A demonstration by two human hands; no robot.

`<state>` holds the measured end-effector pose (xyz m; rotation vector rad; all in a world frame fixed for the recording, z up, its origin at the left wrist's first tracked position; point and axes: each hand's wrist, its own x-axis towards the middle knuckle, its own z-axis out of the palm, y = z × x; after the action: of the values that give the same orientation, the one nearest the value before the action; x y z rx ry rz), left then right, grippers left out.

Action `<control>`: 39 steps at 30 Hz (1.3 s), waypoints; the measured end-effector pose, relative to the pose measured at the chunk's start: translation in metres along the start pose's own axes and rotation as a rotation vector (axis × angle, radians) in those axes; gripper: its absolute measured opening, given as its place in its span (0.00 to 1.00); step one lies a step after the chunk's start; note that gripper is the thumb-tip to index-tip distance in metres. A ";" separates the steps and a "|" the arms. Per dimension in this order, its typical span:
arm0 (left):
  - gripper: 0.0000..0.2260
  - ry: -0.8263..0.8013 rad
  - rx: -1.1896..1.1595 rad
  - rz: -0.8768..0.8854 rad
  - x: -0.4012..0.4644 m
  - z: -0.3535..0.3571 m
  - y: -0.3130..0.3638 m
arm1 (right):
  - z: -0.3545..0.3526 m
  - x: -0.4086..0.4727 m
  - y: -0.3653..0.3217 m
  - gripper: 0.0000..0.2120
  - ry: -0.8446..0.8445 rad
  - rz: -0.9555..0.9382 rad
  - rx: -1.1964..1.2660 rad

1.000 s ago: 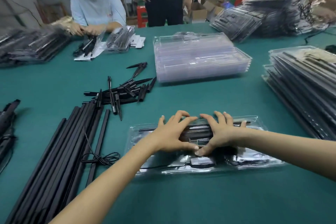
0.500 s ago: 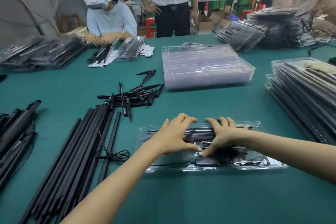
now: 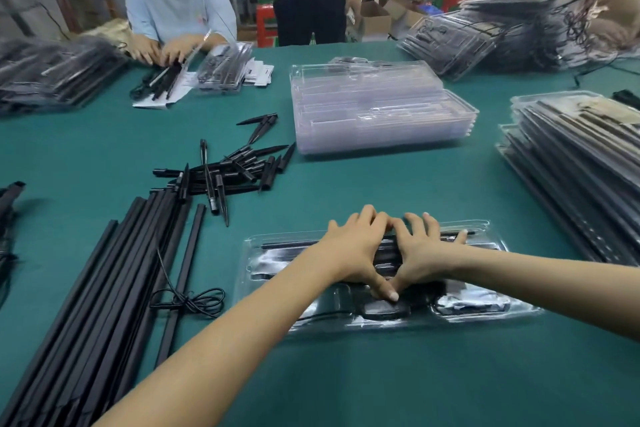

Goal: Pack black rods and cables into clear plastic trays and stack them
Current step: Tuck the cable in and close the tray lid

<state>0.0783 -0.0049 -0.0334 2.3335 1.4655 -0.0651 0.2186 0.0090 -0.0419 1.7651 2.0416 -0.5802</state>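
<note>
Tray [image 3: 485, 314] as before, left hand [image 3: 356, 250], right hand [image 3: 420, 253] still pressing

We had left hand [image 3: 356, 250] and right hand [image 3: 420, 253] pressing flat on the clear tray [image 3: 277, 253]; thumbs met; long black rods [image 3: 104, 288] lay left on the green table [image 3: 381, 374].

Both hands [image 3: 388, 253] flat, thumbs touching.

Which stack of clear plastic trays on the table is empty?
The clear empty tray stack at the table's middle; the filled tray stack at right holds black parts.
</note>
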 end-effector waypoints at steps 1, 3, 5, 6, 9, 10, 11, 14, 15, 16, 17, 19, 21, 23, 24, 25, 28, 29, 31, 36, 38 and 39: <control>0.46 -0.007 0.024 -0.005 0.001 0.002 0.001 | 0.002 0.001 0.000 0.61 0.005 0.002 0.004; 0.47 -0.003 0.077 -0.007 0.005 0.004 0.002 | 0.005 0.005 0.002 0.60 0.027 0.007 0.024; 0.47 0.005 0.062 -0.010 0.007 0.006 -0.001 | 0.007 0.008 0.003 0.59 0.036 0.011 0.038; 0.46 0.006 0.024 -0.011 0.007 0.007 -0.004 | 0.008 0.009 0.004 0.58 0.035 0.009 0.044; 0.44 0.020 -0.079 -0.008 0.004 0.007 -0.013 | 0.008 0.011 0.006 0.57 0.037 -0.004 0.057; 0.43 0.038 -0.082 -0.008 0.001 0.008 -0.015 | 0.008 0.010 0.006 0.56 0.040 -0.011 0.059; 0.43 0.060 -0.056 -0.011 -0.002 0.009 -0.016 | 0.008 0.009 0.007 0.54 0.045 -0.020 0.065; 0.42 0.249 0.121 0.010 -0.019 0.016 -0.010 | 0.008 0.005 0.008 0.53 0.079 -0.049 0.100; 0.39 0.375 0.165 0.065 -0.027 0.019 -0.006 | 0.009 0.003 0.008 0.53 0.087 -0.057 0.111; 0.33 0.493 0.173 0.137 -0.036 0.023 -0.003 | 0.009 0.002 0.008 0.52 0.093 -0.066 0.124; 0.26 0.572 0.136 0.215 -0.045 0.026 0.001 | 0.008 0.001 0.008 0.52 0.096 -0.076 0.136; 0.12 0.544 -0.019 0.322 -0.061 0.032 0.006 | 0.007 0.000 0.008 0.53 0.087 -0.085 0.152; 0.07 0.415 -0.177 0.281 -0.069 0.038 0.007 | 0.006 -0.002 0.008 0.54 0.077 -0.089 0.158; 0.09 0.383 -0.318 0.182 -0.068 0.041 0.009 | 0.006 -0.003 0.008 0.53 0.086 -0.091 0.158; 0.10 0.372 -0.382 0.131 -0.066 0.041 0.009 | 0.007 -0.003 0.008 0.53 0.091 -0.091 0.162; 0.11 0.364 -0.435 0.086 -0.064 0.041 0.009 | 0.008 -0.003 0.008 0.53 0.094 -0.091 0.169; 0.11 0.319 -0.477 0.004 -0.061 0.036 0.012 | 0.008 -0.003 0.008 0.52 0.095 -0.095 0.179; 0.11 0.286 -0.397 0.003 -0.058 0.036 0.014 | 0.008 -0.003 0.008 0.51 0.095 -0.094 0.178; 0.10 0.217 -0.138 0.010 -0.055 0.035 0.023 | 0.006 -0.003 0.007 0.47 0.089 -0.086 0.173; 0.09 0.219 -0.026 0.058 -0.057 0.040 0.024 | 0.006 -0.004 0.006 0.45 0.097 -0.079 0.191; 0.08 0.244 -0.355 0.084 -0.069 0.037 0.012 | 0.009 -0.005 0.007 0.50 0.108 -0.082 0.190; 0.08 0.284 -0.463 0.082 -0.079 0.035 0.004 | 0.010 -0.005 0.007 0.52 0.112 -0.083 0.185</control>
<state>0.0515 -0.0860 -0.0461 2.0699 1.3284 0.5871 0.2266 0.0006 -0.0480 1.8608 2.2087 -0.7322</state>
